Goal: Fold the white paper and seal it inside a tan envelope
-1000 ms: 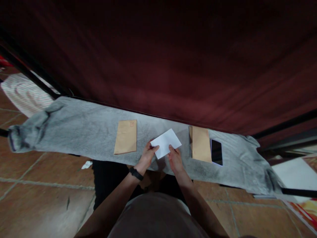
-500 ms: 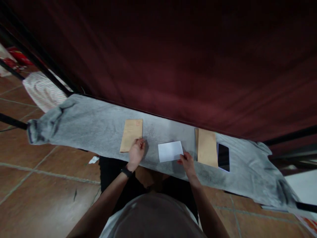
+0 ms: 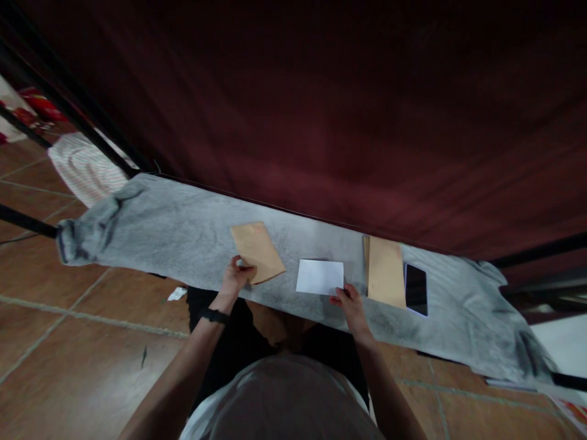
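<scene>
Black wristband (image 3: 214, 316), greyish top (image 3: 279, 397) and black trousers (image 3: 238, 336) are worn.

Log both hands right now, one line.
left hand: holding brown envelope | right hand: holding white paper by corner | farther right: envelope stack, phone

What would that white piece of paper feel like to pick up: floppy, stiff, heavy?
The white paper is probably light for its size, as it looks thin and the right hand has it by just one corner. It may be fairly stiff, since it looks flat with straight edges. It seems unlikely to roll, being a flat rectangle.
</scene>
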{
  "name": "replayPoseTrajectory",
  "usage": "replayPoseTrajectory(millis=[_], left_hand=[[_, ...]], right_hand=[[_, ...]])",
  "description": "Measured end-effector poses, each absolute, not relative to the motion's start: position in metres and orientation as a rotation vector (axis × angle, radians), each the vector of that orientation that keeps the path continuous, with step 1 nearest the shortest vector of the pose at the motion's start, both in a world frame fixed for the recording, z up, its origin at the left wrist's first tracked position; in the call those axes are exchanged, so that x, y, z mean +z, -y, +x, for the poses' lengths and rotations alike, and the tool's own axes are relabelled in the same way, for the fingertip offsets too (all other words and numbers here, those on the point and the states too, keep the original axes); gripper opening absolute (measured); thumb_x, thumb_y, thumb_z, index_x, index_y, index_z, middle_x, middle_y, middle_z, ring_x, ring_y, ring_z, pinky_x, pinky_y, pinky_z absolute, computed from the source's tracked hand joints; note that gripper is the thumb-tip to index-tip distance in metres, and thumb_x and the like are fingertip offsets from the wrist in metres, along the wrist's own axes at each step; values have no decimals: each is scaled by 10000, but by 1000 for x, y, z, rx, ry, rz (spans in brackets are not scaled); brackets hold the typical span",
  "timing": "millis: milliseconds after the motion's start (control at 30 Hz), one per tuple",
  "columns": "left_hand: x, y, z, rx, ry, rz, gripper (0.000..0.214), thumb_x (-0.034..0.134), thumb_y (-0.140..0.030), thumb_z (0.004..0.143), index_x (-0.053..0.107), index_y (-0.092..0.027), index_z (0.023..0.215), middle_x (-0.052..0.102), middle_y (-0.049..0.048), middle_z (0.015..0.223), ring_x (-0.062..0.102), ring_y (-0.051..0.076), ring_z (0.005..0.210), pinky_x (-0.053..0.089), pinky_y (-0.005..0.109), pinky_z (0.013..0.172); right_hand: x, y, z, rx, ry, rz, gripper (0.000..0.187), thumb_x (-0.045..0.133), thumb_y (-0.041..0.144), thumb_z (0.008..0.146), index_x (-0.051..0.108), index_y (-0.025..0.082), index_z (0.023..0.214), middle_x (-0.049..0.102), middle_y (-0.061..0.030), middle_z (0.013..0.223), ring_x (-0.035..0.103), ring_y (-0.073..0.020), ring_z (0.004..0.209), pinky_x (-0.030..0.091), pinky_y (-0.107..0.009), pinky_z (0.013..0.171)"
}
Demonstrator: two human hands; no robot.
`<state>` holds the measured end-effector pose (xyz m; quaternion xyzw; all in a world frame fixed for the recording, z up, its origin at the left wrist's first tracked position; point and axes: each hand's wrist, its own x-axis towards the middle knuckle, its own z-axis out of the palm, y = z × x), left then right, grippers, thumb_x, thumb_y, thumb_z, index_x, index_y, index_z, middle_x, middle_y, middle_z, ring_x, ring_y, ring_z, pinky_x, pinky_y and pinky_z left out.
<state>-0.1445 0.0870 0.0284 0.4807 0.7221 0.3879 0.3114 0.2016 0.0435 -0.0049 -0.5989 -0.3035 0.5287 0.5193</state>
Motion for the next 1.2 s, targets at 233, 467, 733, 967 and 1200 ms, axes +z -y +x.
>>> replayPoseTrajectory(millis=[233, 467, 733, 967, 1200], left_hand=[[26, -46, -73, 966, -1420, 705, 371, 769, -394, 795, 621, -169, 1049, 736, 54, 770, 735, 201, 711, 609, 339, 680], [29, -52, -65, 867, -1679, 1829, 425, 679, -226, 828, 640, -228, 1252, 658, 117, 1285, 608, 288, 1242, 492, 452, 1070], [18, -105, -64, 412, -1731, 2216, 589, 639, -408, 904, 517, -183, 1434, 439, 186, 1563, 354, 326, 1485, 318, 477, 1194], [31, -104, -26, 298, -1932, 2211, 545, 636, -357, 890, 534, -147, 1382, 474, 231, 1515, 397, 407, 1427, 330, 563, 1137], [50, -101, -2, 51, -2027, 2222, 440, 592, -229, 888, 537, -105, 1306, 571, 222, 1350, 533, 344, 1265, 493, 442, 976]], right_hand=[[3, -37, 213, 1183, 584, -1364, 454, 844, 481, 586, 598, 223, 867, 708, 15, 819, 707, -185, 632, 633, -359, 627], [5, -31, 232, 1144, 588, -1370, 471, 859, 505, 578, 608, 209, 845, 705, 13, 788, 701, -177, 635, 627, -342, 608], [6, -27, 224, 1152, 575, -1345, 467, 831, 488, 594, 575, 229, 886, 708, 22, 812, 697, -168, 593, 622, -346, 595], [20, -41, 207, 1111, 664, -1373, 392, 746, 463, 675, 562, 231, 933, 701, 15, 818, 696, -172, 593, 621, -329, 566], [33, -43, 183, 984, 1067, -1633, 194, 502, 367, 890, 518, 241, 1037, 741, -23, 873, 739, -183, 675, 598, -275, 603]])
